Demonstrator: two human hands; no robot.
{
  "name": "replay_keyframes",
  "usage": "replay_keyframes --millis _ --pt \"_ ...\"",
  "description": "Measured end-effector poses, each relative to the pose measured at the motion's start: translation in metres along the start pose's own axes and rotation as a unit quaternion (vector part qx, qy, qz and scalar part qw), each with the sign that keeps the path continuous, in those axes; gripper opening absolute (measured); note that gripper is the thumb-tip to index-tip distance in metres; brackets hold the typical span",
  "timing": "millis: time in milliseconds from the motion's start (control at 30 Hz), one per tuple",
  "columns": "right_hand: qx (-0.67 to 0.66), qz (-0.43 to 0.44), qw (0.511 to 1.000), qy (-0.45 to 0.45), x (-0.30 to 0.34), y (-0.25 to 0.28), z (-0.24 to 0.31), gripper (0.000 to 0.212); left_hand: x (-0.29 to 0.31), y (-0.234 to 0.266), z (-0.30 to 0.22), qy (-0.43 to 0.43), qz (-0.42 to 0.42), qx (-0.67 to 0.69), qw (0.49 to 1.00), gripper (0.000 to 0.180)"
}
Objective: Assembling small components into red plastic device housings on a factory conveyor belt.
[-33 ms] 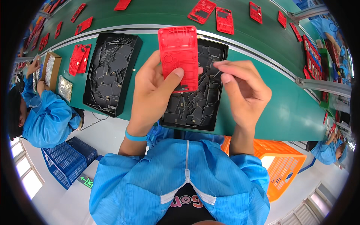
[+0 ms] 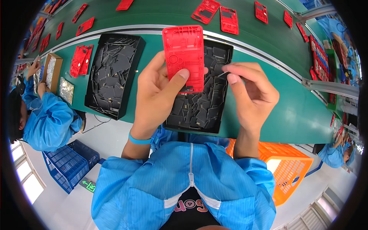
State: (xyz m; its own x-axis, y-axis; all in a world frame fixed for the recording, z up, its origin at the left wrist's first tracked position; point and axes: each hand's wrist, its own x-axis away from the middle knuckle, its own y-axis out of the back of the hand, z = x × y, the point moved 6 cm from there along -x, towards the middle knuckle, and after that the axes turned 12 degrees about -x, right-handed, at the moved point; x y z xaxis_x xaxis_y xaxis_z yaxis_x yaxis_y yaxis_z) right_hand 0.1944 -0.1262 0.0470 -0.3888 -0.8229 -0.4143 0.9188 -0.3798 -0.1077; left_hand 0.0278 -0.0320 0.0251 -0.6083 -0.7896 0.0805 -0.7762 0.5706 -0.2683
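My left hand (image 2: 155, 90) is closed round the lower part of a red plastic housing (image 2: 184, 48), with the thumb pressed on its moulded inner side. The housing stands nearly upright above a black tray (image 2: 221, 128) full of thin dark grey sheets (image 2: 199, 111). To the right of it, my right hand (image 2: 255, 92) pinches a small dark sheet (image 2: 223, 73) between thumb and forefinger, seen almost edge-on and apart from the housing. The other fingers of that hand are curled.
Left of my hands lies a second black tray (image 2: 89, 97) of dark sheets, beside stacked red housings (image 2: 81, 60). More red housings (image 2: 229, 21) lie on the green conveyor (image 2: 168, 13) beyond a metal rail. A person in blue (image 2: 51, 119) works at the left; an orange crate (image 2: 293, 165) stands below right.
My right hand has shifted very slightly to the right, and the dark sheet in its pinch shows a little more. The red housing has moved up a touch.
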Motion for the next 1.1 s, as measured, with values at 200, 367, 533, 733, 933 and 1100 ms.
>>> replay_keyframes --millis 200,367,533,733,933,1100 --pt "-0.121 -0.11 0.986 -0.009 0.006 -0.012 0.002 0.018 -0.001 -0.005 0.002 -0.018 -0.007 0.022 1.0 0.039" --pt "-0.133 -0.109 0.98 -0.096 0.008 -0.017 0.0 0.019 0.003 -0.003 0.001 -0.049 -0.028 0.018 0.998 0.04" --pt "-0.116 -0.09 0.983 -0.108 0.009 -0.023 -0.006 0.022 0.008 -0.003 -0.001 -0.061 -0.011 0.0 0.998 0.04" --pt "-0.088 -0.086 0.988 -0.094 0.01 -0.027 -0.002 0.022 0.009 -0.005 -0.004 -0.077 -0.006 -0.02 0.997 0.04" --pt "-0.117 -0.117 0.979 -0.122 0.012 -0.023 -0.004 0.019 0.009 -0.009 -0.002 -0.082 -0.006 -0.015 0.997 0.039" --pt "0.011 -0.09 0.995 -0.031 0.011 -0.023 0.003 0.022 0.008 -0.011 -0.001 -0.075 -0.004 -0.013 0.997 0.039"
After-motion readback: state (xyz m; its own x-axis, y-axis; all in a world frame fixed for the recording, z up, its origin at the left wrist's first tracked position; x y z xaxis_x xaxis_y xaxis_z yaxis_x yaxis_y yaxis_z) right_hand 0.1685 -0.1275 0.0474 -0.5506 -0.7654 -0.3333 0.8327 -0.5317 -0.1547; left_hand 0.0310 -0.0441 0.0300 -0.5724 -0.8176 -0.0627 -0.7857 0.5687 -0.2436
